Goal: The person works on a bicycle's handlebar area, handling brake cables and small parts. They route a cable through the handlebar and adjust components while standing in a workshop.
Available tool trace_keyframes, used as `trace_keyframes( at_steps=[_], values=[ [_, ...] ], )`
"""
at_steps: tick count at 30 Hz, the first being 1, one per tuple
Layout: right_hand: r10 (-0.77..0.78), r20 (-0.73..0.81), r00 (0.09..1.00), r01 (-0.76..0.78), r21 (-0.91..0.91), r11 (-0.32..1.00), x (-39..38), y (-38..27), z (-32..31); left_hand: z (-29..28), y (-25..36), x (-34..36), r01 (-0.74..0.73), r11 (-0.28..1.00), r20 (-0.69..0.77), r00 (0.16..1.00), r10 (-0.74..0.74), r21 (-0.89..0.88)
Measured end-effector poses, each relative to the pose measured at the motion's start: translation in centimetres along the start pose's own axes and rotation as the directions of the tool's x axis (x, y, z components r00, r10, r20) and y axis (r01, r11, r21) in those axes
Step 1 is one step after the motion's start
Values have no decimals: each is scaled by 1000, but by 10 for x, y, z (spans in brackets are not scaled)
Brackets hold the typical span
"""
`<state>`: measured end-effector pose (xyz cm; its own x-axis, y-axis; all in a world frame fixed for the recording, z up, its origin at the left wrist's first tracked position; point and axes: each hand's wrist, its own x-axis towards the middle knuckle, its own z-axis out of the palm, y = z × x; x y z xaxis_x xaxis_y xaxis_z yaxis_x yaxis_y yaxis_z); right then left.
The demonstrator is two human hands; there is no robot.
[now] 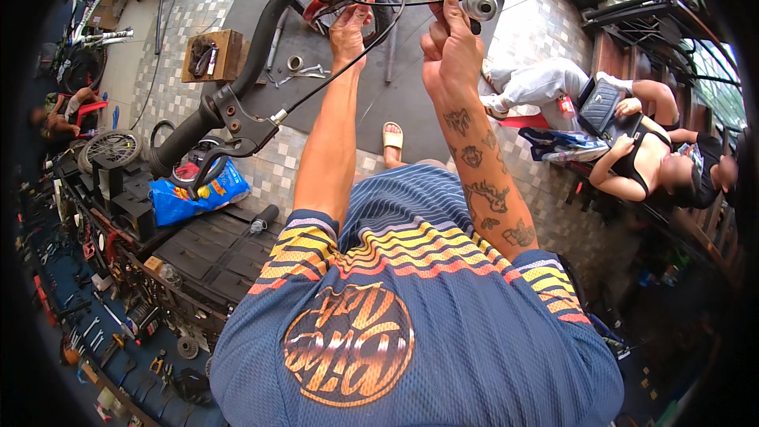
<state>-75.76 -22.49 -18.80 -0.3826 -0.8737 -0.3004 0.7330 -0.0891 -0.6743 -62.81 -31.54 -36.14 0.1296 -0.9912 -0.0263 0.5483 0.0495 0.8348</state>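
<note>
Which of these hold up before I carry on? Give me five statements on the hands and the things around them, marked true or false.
1. The right hand pinches a black cable. True.
2. A wooden box stands left of the left hand. True.
3. Both hands are gloved. False: they are bare.
4. A round silver part sits next to the right hand. True.
5. The blue bag lies right of both hands. False: it lies to their left.

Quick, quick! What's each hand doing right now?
Left hand: fingers curled; cannot tell what, if anything, they grip.
Right hand: closed, thumb and finger pinching the thin black cable.
</note>
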Motion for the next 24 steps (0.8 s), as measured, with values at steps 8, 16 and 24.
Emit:
trace_keyframes(
  at_steps=[8,16,24],
  values=[
    [-13,8,1000,13,14,1000,-2,1,0,1,-5,7,38,999,-95,995,-36,22],
    [-12,-9,1000,12,-1,1000,-1,1,-1,-1,-4,7,2,999,-94,996,1,37],
    [-21,17,1000,21,-6,1000,-2,2,-2,-1,-2,7,-1,1000,-82,997,1,0]
  ],
)
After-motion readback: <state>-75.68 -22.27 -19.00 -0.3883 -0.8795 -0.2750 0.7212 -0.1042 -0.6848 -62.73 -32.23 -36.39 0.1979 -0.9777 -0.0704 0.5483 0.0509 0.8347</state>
